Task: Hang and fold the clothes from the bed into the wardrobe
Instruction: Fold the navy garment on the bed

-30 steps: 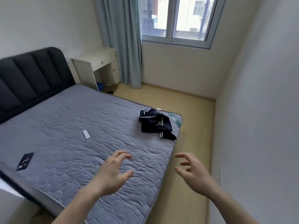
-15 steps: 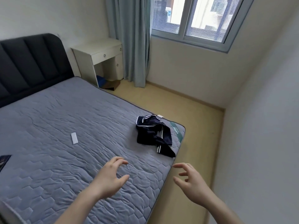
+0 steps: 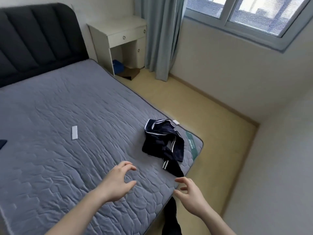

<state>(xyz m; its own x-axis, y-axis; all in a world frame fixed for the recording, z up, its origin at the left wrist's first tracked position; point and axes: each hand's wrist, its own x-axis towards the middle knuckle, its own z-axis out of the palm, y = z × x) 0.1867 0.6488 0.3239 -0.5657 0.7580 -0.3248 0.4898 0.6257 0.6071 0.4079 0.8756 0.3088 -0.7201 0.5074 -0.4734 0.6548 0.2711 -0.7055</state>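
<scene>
A crumpled navy garment with white stripes (image 3: 162,143) lies near the right foot corner of the grey quilted bed (image 3: 67,158). My left hand (image 3: 118,181) hovers over the mattress just short of the garment, fingers spread and loosely curled, holding nothing. My right hand (image 3: 191,192) reaches over the bed's edge, a little below the garment's lowest tip, fingers also loosely bent and empty. The wardrobe is not in view.
A small white remote (image 3: 74,132) lies mid-mattress and a dark phone (image 3: 2,143) sits at the left edge. A white desk (image 3: 122,36), a grey-blue curtain (image 3: 160,39) and a window (image 3: 250,12) stand beyond. A narrow strip of yellow floor (image 3: 211,119) runs beside the bed.
The view has closed in on the foot corner of the bed. Both hands have come nearer to the navy garment; they still hold nothing.
</scene>
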